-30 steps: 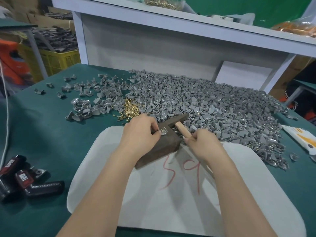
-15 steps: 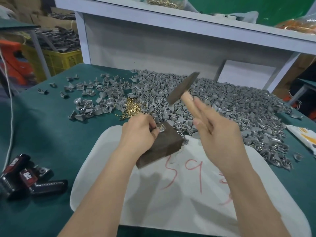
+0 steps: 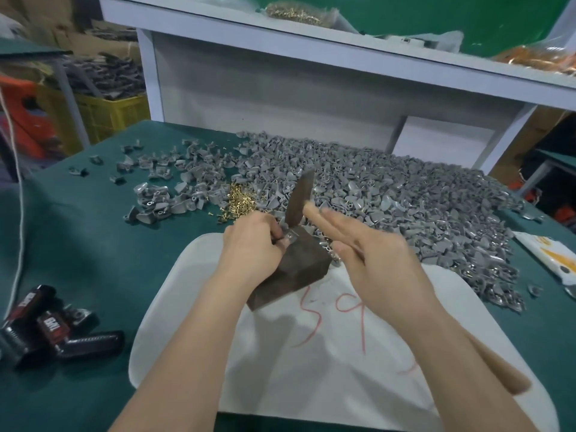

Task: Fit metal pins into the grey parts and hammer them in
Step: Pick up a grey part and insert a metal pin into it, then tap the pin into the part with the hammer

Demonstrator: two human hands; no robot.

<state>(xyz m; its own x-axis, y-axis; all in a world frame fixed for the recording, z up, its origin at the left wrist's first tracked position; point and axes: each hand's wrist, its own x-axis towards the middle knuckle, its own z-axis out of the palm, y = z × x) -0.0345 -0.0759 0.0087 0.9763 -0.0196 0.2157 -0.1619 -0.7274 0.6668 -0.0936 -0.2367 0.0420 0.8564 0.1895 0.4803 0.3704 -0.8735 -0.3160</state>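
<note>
1. Pinching a grey part point(image 3: 291, 236) against the top of the dark block point(image 3: 299, 269), the left hand point(image 3: 252, 241) curls over it.
2. The right hand point(image 3: 374, 260) grips the hammer point(image 3: 300, 198), whose blurred head hangs just above that part.
3. Brass pins point(image 3: 238, 202) lie beside the pile of grey parts point(image 3: 405, 194) behind.

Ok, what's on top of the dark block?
On the block: a grey part at its far corner, pinched by the left hand. Its fingers cover most of it, so no pin is visible.

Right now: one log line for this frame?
step: hammering pin | left hand: holds grey part on block | right hand: holds hammer, head raised above part
</note>
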